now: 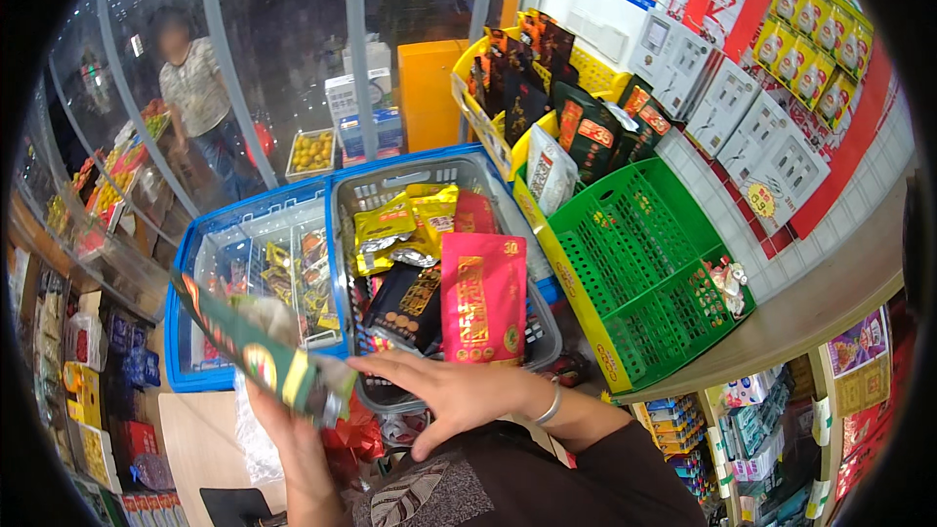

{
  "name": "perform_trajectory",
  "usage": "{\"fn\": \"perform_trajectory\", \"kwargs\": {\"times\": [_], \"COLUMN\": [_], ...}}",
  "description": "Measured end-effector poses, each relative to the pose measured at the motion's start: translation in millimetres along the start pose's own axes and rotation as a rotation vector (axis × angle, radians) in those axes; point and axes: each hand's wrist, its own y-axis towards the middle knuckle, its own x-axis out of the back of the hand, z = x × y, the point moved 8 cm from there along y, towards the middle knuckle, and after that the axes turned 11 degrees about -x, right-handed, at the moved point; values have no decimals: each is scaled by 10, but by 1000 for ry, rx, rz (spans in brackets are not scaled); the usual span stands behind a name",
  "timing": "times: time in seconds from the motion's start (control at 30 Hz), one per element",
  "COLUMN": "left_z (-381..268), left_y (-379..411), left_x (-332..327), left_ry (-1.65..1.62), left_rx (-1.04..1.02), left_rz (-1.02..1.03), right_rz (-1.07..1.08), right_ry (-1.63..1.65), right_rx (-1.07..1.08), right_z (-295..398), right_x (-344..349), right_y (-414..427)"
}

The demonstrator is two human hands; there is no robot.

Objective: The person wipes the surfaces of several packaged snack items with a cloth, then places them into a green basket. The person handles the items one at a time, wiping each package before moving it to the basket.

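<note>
My left hand [282, 424] grips a dark green snack bag [267, 362] by its lower edge, holding it tilted over the left side. My right hand [446, 391], with a bangle on the wrist, is spread with fingers apart. Its fingertips come close to the bag's near end; whether they touch it, I cannot tell. Just beyond that hand sits a grey plastic basket [545, 351]. In it are a pink pouch [484, 300] standing upright, a black pouch [406, 307], and yellow foil bags [384, 227].
Under the basket is a blue-framed chest freezer [256, 194] with a glass lid. To the right, a green divided crate [622, 234] holds a few small packets; dark bags [589, 132] fill yellow bins behind it. A person [198, 88] stands beyond the clear curtain strips [355, 51].
</note>
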Motion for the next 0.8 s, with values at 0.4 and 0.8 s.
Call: {"fn": "perform_trajectory", "kwargs": {"times": [0.4,0.8], "left_z": [1567,1662], "left_y": [-95,-36], "left_x": [-1765,-1343], "left_ry": [587,549], "left_rx": [109,211], "left_rz": [657,487], "right_rz": [-1499,-1853], "right_ry": [-16,-1152], "right_rx": [70,-471], "right_z": [-142,11], "right_x": [1888,3928], "right_y": [-1528,-2581]}}
